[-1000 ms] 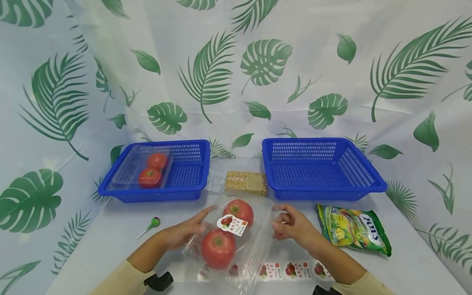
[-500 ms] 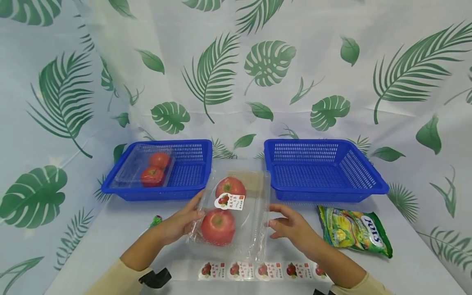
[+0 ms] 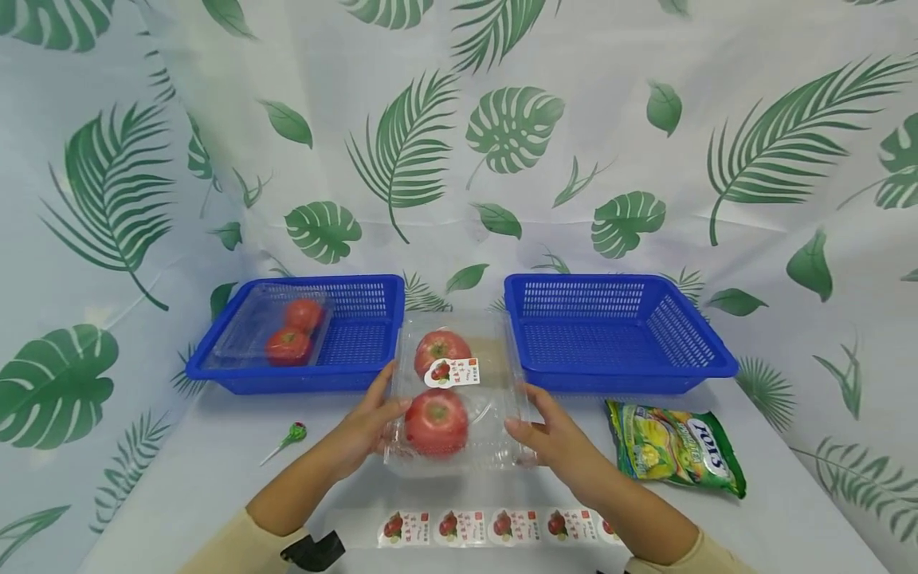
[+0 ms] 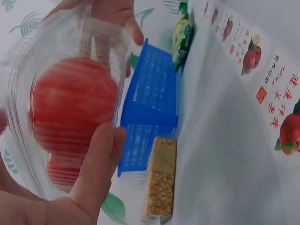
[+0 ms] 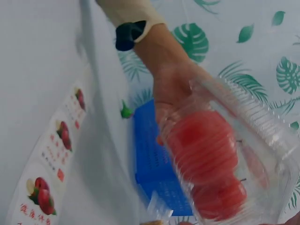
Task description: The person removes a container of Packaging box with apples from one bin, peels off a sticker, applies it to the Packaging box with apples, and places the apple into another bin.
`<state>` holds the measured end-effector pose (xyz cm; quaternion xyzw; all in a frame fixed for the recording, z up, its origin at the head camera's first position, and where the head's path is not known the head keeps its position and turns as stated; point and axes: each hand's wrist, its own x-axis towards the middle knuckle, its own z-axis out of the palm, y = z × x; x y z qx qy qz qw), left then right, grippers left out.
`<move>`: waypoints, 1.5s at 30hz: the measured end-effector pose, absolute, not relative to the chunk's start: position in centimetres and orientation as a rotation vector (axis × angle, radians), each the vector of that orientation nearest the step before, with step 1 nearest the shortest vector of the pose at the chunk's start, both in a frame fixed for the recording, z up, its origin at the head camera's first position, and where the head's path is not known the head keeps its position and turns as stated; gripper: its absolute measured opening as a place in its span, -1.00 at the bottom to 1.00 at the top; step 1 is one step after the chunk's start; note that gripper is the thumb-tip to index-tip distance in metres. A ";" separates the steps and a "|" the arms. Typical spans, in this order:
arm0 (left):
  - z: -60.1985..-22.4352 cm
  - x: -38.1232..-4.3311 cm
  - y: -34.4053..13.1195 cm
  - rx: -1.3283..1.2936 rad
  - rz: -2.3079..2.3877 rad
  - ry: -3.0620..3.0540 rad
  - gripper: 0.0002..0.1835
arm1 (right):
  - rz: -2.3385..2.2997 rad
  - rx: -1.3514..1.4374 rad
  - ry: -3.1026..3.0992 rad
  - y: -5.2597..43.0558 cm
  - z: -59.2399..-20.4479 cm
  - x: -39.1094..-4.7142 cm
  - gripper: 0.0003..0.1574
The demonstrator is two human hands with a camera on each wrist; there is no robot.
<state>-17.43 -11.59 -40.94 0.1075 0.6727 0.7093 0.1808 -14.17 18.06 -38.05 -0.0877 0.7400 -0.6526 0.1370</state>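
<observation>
A clear plastic clamshell box (image 3: 495, 446) is held up off the table between both hands, its lid down. Inside are two red apples (image 3: 436, 422), and a white label sticker (image 3: 459, 372) with an apple picture is on the lid. My left hand (image 3: 362, 426) grips the box's left side, thumb on the near edge as the left wrist view shows. The right hand (image 3: 555, 434) holds the opposite side, thumb on top and fingers beneath. A strip of apple stickers (image 3: 459, 528) lies on the table below the box.
At the back left, a blue basket (image 3: 366, 371) contains another clear box with two apples (image 3: 289, 347). A second blue basket (image 3: 624, 376) stands at the back right. Nearby lie a green candy bag (image 3: 677, 446), a lollipop (image 3: 294, 433) and a pack of corn kernels (image 4: 161, 183).
The box has been lifted and moved away from the sticker strip, levelling out from its earlier tilt. My right hand has closed its hold on the right side.
</observation>
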 end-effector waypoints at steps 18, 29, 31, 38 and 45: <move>-41.3 -18.3 -7.9 0.341 2.070 1.889 -0.11 | -2.222 -0.039 2.078 19.7 -37.0 -16.2 -0.24; -42.1 -22.8 -6.5 0.468 2.052 1.810 -0.38 | -2.311 -0.049 1.939 23.8 -35.5 -17.9 -0.40; -42.8 -23.9 -6.1 0.453 2.049 1.798 -0.40 | -2.340 -0.049 1.904 24.6 -35.3 -18.3 -0.44; -43.9 -25.9 -3.8 0.380 2.034 1.737 -0.30 | -2.418 -0.080 1.782 27.4 -35.3 -19.8 -0.49; -44.1 -27.2 -1.1 0.327 2.079 1.660 -0.28 | -2.487 -0.096 1.713 29.7 -35.1 -21.0 -0.54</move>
